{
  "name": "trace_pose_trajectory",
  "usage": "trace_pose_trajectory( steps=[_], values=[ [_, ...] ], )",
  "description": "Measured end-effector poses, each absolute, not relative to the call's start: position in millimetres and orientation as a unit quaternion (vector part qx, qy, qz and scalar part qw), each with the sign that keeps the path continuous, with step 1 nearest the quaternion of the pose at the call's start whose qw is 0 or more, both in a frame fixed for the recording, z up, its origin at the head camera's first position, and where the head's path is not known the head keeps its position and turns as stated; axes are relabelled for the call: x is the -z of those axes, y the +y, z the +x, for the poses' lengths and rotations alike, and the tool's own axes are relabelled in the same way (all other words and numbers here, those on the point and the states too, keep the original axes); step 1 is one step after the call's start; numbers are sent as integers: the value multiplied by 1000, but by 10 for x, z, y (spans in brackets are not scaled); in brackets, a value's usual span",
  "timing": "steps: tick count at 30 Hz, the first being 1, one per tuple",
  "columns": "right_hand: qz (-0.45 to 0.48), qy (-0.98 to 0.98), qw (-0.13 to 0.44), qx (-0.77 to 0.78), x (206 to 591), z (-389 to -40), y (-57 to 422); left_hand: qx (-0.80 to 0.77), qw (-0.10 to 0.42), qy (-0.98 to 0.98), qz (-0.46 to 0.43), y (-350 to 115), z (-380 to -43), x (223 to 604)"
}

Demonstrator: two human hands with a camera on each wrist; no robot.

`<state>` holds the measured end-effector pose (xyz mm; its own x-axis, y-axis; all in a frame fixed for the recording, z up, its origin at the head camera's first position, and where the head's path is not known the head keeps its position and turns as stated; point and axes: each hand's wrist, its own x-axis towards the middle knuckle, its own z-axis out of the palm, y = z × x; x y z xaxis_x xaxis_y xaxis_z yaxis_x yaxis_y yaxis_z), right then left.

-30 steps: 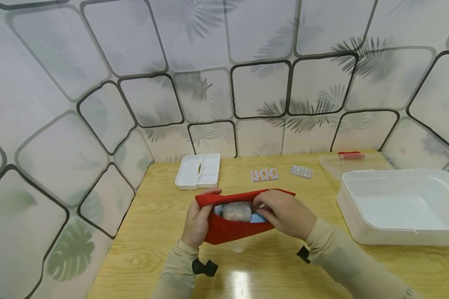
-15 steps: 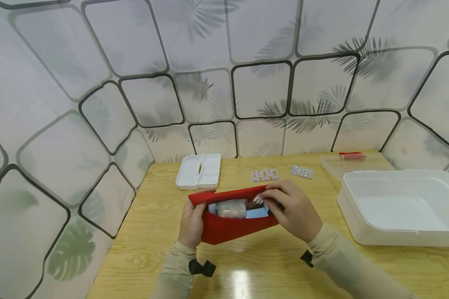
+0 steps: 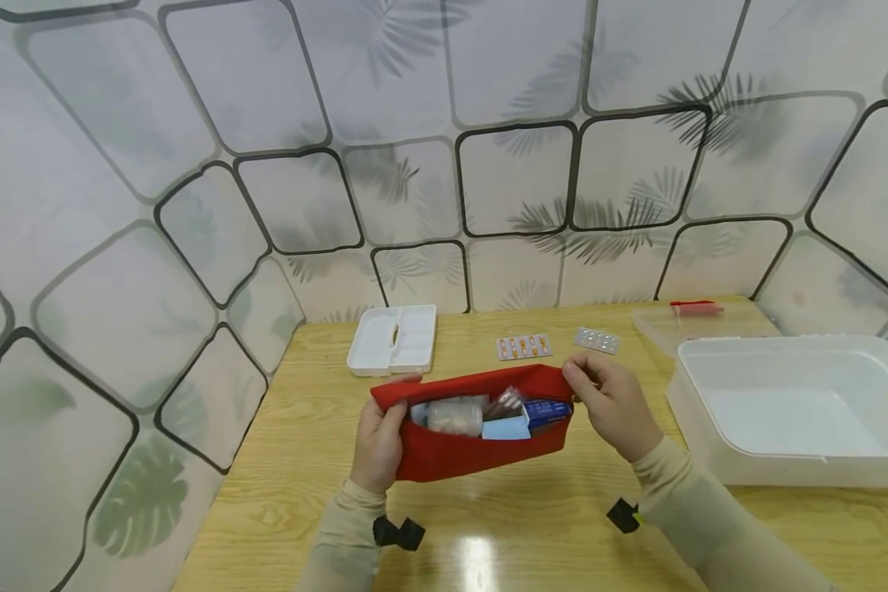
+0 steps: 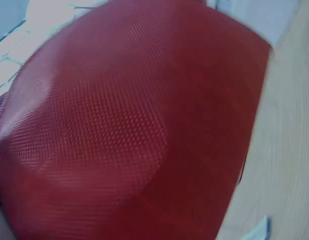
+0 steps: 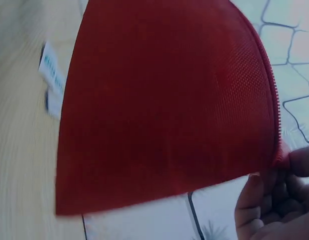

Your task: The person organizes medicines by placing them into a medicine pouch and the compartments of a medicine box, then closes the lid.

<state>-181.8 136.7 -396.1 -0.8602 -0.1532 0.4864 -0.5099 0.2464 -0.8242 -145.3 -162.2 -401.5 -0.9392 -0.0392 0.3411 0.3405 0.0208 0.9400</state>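
Observation:
A red zippered pouch (image 3: 451, 458) is held above the table with its mouth spread. Inside lie a clear jar (image 3: 455, 417) of pale contents, a light blue item (image 3: 506, 428), a dark blue box (image 3: 546, 412) and a clear packet (image 3: 509, 400) with white pieces. My left hand (image 3: 378, 444) grips the pouch's left end, thumb at the front. With thumb and fingers my right hand (image 3: 616, 403) pinches its right top corner. In the right wrist view the zipper edge (image 5: 275, 95) runs up to those fingers. Only the pouch's red side (image 4: 129, 120) fills the left wrist view.
At the back of the table stand a white compartment box (image 3: 392, 339), an orange capsule blister pack (image 3: 524, 346) and a silver blister pack (image 3: 596, 339). On the right is a large white bin (image 3: 792, 411), with a clear lid (image 3: 651, 329) carrying a red item (image 3: 696, 307) behind it.
My right hand has come out of the pouch and moved right to its corner. The mouth is wider, showing the blue box and the clear packet. The left hand has shifted slightly left.

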Motion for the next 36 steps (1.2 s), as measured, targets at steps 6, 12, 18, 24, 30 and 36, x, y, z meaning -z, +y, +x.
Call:
trace_pose_trajectory(
  steps=[6,12,18,24,30,36],
  values=[
    [144,-652,-14,-744,3926,-1785,1294,623,190,-750,-114,-1528,-1380,3856],
    [127,-651,-34,-748,3922,-1767,1250,613,175,-764,-101,-1464,-1379,3877],
    [135,-707,7,-694,3964,-1751,1243,637,131,-756,-75,-1506,-1464,4066],
    [145,-720,10,-678,4038,-1754,1278,689,92,-718,-40,-1541,-1471,4107],
    [138,-682,-44,-717,4142,-1754,1278,736,48,-674,30,-1545,-1458,4109],
    [75,-630,-29,-773,4161,-1740,1216,768,-44,-638,35,-1525,-1433,4151]
  ],
)
